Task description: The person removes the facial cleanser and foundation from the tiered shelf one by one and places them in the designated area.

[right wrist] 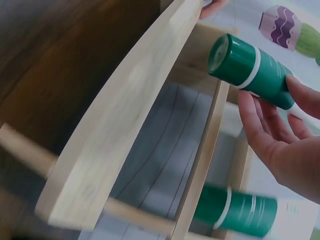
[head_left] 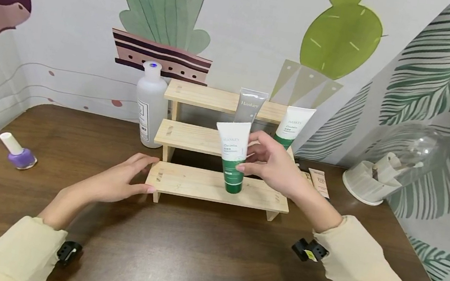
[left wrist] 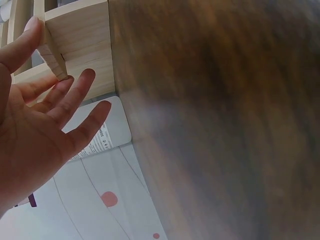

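My right hand [head_left: 275, 163] pinches a white-and-green squeeze tube [head_left: 233, 158], cap down, over the lowest step of a wooden tiered shelf [head_left: 190, 181]. In the right wrist view the green cap [right wrist: 232, 60] points toward the shelf, its base showing. At the left end of that lowest step, my left hand [head_left: 123, 179] grips the board between thumb and fingers; in the left wrist view its other fingers [left wrist: 85, 130] spread out straight. A grey tube [head_left: 250, 106] stands behind the held one. Another white-and-green tube [head_left: 293, 123] stands at the right, partly behind my right hand.
A white bottle [head_left: 150, 107] stands against the shelf's left side. Purple nail polish [head_left: 20, 151] is at the far left of the brown table [head_left: 150, 254]. Small flat packs, one marked BB [head_left: 319, 182], and a clear-domed holder [head_left: 373, 184] are at the right. A patterned backdrop rises behind.
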`<state>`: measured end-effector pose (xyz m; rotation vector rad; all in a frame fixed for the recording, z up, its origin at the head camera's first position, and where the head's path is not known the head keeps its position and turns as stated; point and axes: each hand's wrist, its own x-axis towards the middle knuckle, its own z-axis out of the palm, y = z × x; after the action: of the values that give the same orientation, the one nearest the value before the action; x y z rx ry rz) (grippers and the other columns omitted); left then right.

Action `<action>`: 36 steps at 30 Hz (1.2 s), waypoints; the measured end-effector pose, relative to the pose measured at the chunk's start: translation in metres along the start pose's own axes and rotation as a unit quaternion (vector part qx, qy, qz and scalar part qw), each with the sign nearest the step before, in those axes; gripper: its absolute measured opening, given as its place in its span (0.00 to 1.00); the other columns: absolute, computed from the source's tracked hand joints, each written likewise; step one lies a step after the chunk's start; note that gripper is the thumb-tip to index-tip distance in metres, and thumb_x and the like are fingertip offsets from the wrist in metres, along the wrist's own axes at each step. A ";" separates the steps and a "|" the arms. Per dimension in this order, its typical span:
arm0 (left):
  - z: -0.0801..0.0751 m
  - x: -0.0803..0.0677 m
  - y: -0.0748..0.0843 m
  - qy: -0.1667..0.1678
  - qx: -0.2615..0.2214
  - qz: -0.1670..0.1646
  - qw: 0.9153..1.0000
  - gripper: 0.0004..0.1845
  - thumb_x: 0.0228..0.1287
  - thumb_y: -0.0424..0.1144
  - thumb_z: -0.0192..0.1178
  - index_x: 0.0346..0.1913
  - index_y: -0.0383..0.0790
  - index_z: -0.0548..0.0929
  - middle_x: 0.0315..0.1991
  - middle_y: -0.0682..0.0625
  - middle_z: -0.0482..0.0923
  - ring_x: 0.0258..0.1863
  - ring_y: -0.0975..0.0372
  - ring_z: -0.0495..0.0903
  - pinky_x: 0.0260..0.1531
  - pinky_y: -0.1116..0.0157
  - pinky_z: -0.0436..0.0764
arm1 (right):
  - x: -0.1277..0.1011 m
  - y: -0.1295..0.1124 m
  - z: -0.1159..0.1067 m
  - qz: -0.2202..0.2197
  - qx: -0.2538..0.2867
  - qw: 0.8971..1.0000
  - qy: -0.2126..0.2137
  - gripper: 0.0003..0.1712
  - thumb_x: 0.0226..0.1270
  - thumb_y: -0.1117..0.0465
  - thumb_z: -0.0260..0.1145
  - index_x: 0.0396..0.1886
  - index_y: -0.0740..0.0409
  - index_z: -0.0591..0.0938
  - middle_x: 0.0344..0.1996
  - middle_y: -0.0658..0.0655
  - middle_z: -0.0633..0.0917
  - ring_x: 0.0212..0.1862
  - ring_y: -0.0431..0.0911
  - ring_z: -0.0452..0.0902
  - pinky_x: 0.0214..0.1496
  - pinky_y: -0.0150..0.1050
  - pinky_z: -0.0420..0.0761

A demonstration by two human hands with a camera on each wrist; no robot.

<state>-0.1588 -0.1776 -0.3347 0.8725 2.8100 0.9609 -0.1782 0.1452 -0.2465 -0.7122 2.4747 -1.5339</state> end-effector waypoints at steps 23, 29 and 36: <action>0.001 0.000 0.000 0.003 -0.003 0.002 1.000 0.33 0.60 0.44 0.61 0.62 0.28 0.63 0.56 0.40 0.63 0.47 0.52 0.72 0.45 0.53 0.72 | -0.066 0.054 -0.071 0.112 0.057 0.990 -0.069 0.22 0.53 0.75 0.65 0.45 0.67 0.66 0.36 0.65 0.79 0.36 0.50 0.79 0.36 0.50 0.80; 0.001 0.000 0.000 0.003 -0.002 0.002 1.000 0.33 0.59 0.45 0.61 0.62 0.29 0.63 0.56 0.40 0.63 0.47 0.52 0.72 0.45 0.53 0.72 | -0.083 0.067 -0.081 0.120 0.077 0.988 -0.068 0.21 0.54 0.74 0.65 0.45 0.64 0.67 0.35 0.62 0.80 0.37 0.49 0.79 0.35 0.50 0.80; 0.001 -0.001 0.001 0.004 -0.003 0.003 1.000 0.33 0.59 0.43 0.61 0.61 0.27 0.63 0.55 0.39 0.64 0.46 0.52 0.72 0.45 0.53 0.72 | -0.100 0.079 -0.092 0.132 0.092 0.984 -0.074 0.19 0.56 0.73 0.64 0.45 0.63 0.66 0.35 0.62 0.80 0.36 0.50 0.79 0.35 0.51 0.80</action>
<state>-0.1576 -0.1771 -0.3350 0.8801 2.8115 0.9755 -0.1483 0.2949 -0.2852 -0.4298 2.1821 -1.5228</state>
